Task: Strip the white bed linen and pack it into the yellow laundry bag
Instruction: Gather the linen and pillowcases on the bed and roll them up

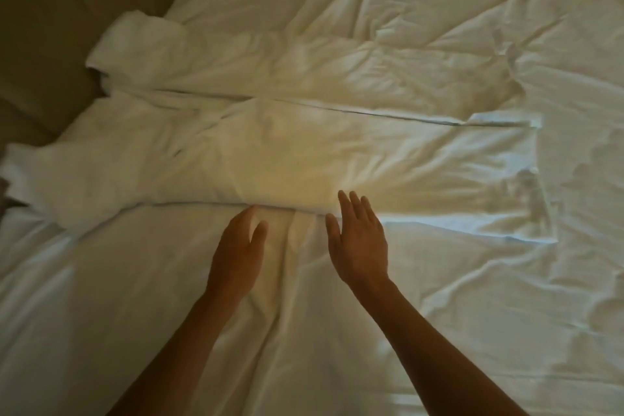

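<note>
Two hands, the left hand [238, 252] and right hand [359, 240], hover flat-fingered and empty at 6 o'clock of the folded white duvet cover [287, 152] mid-bed; best slide both under its near edge, gathering evenly; no yellow laundry bag shows.

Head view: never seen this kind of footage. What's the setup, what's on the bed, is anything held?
There is no machine here. A person wears a camera on the head, so the single picture looks forward and down over their own arms. The left hand and right hand reach out with fingers straight, holding nothing, at the near edge of a folded white duvet lying across the bed. Under it is a wrinkled white sheet. A beige wall or headboard stands at the left. No yellow laundry bag can be made out for certain.
</note>
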